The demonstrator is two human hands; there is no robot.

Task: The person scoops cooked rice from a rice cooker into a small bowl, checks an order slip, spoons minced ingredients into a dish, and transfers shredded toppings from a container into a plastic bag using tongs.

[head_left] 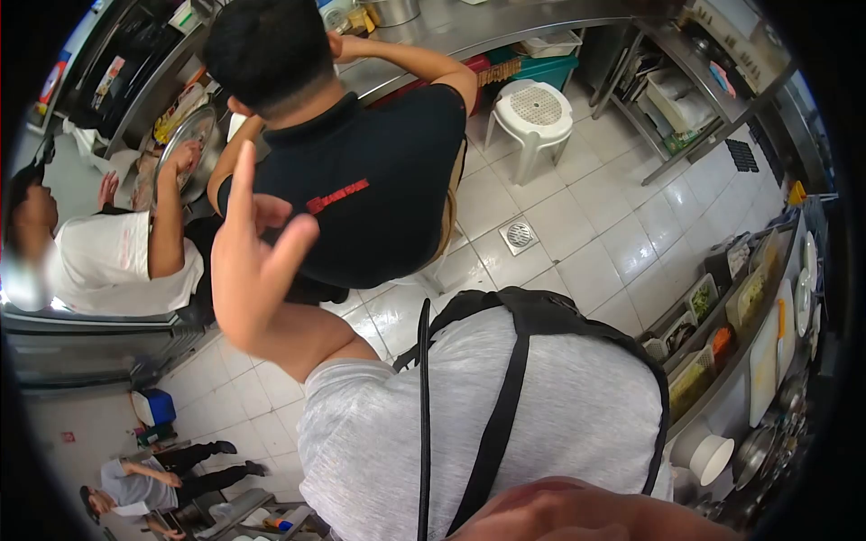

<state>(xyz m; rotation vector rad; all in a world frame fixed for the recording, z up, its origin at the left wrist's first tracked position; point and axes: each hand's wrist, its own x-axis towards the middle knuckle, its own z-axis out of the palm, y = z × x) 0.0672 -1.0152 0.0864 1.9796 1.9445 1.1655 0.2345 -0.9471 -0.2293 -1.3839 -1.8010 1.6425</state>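
Observation:
My left hand is raised at the left of the head view, with nothing in it. Its index finger points up and the thumb stands apart; the other fingers are partly curled or hidden. Behind it is the back of a person in a black shirt with red lettering. I cannot tell whether my hand touches that shirt. Below are my grey shirt, black straps and a thin black cord. My right hand is out of view.
A white stool stands on the tiled floor near a steel counter. To the left, a person in white reaches toward a metal bowl. At right are food containers, a cutting board and a knife.

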